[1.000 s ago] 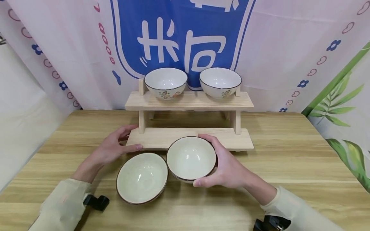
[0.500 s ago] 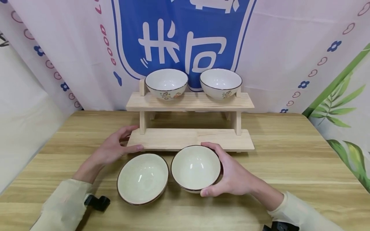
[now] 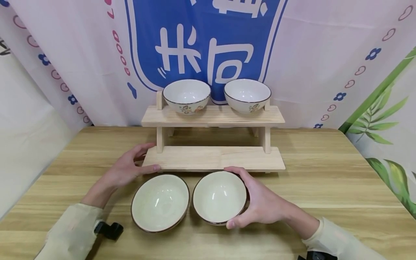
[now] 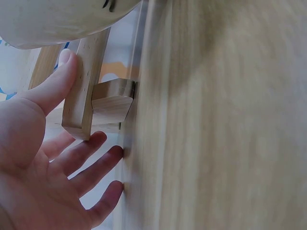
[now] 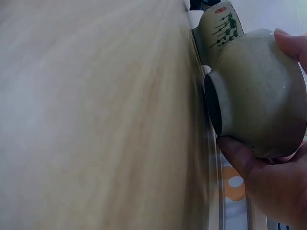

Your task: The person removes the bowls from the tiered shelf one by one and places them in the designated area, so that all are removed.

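"How are the arms set?"

"Both stretch forward over the tabletop (image 3: 325, 173). The left arm (image 3: 73, 227) slants up to the left end of the wooden stand (image 3: 160, 141); the right arm (image 3: 300, 221) angles inward, in front of it."

"And the hands?"

"The left hand (image 3: 126, 166) is spread fairly wide at the end of the lower shelf (image 3: 212, 158), thumb laid on the board, the other fingers loosely bent. The right hand (image 3: 260, 204) is partly closed round a brown-rimmed cream bowl (image 3: 219, 196), gripping it with thumb at the near rim and fingers round the far side."

"Is that bowl down on the wood?"

"I can't tell. It's just in front of the lower shelf, mouth up."

"What's around it?"

"A second cream bowl (image 3: 160, 203) is just to its left, a narrow gap between, so that side is blocked. The left flowered bowl (image 3: 186, 95) and right flowered bowl (image 3: 247, 94) stand side by side on the upper shelf (image 3: 214, 118). Behind hangs a pale curtain (image 3: 308, 68)."
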The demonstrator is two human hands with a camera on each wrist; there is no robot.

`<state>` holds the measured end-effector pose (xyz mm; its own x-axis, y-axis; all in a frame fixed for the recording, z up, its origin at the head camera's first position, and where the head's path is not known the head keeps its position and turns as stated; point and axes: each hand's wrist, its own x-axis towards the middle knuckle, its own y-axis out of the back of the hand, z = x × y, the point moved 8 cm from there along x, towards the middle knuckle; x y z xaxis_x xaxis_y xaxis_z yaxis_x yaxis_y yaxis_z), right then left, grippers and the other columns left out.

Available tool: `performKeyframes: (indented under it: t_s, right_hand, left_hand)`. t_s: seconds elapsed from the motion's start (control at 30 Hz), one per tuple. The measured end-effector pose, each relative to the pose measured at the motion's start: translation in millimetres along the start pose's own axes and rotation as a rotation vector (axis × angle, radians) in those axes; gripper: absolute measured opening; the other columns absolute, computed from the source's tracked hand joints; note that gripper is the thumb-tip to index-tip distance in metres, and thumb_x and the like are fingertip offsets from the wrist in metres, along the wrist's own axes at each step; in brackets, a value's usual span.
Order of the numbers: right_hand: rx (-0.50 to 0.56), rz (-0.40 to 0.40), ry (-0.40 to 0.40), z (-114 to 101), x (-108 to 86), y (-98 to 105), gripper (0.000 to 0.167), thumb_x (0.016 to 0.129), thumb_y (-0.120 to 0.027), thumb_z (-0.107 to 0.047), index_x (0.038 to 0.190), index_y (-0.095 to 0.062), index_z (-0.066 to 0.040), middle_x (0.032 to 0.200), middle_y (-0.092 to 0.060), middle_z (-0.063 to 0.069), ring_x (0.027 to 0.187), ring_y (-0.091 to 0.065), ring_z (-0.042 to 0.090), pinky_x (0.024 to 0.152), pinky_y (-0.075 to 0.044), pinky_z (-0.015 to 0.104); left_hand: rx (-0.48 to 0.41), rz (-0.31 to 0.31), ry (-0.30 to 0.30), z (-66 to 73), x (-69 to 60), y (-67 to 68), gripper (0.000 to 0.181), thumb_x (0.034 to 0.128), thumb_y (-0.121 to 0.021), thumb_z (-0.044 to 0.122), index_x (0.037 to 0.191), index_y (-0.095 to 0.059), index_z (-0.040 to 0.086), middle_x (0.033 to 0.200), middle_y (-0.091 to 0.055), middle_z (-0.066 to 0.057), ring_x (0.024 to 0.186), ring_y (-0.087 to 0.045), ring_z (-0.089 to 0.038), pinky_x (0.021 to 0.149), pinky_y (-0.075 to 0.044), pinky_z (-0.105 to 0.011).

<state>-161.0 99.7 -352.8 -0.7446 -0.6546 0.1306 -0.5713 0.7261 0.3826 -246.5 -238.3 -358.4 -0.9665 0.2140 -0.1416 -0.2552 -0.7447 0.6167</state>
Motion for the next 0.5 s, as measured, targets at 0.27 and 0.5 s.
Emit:
performKeyframes:
  t_s: [0.27,0.5]
  right_hand:
    - [0.027,-0.014,-0.030,1.1,-0.6,-0.9,0.118,0.068,-0.102,-0.020,0.161,-0.030,-0.011,0.153,-0.053,0.008,0.133,-0.062,0.025,0.111,-0.052,0.031]
    - [0.008,-0.035,-0.049,2.8,-0.2,0.0,0.118,0.068,-0.103,-0.020,0.160,-0.031,-0.015,0.154,-0.053,0.006,0.135,-0.061,0.025,0.114,-0.049,0.031]
  left_hand:
    - [0.005,-0.004,0.006,-2.5,1.6,-0.4,0.099,0.0950,-0.083,0.043,0.170,-0.027,0.010,0.166,-0.039,-0.031,0.150,-0.041,-0.052,0.119,-0.037,-0.069]
    - [0.001,0.001,0.002,-3.1,2.5,-0.1,0.098,0.0962,-0.082,0.040,0.170,-0.026,0.009,0.166,-0.039,-0.031,0.149,-0.042,-0.051,0.117,-0.041,-0.067]
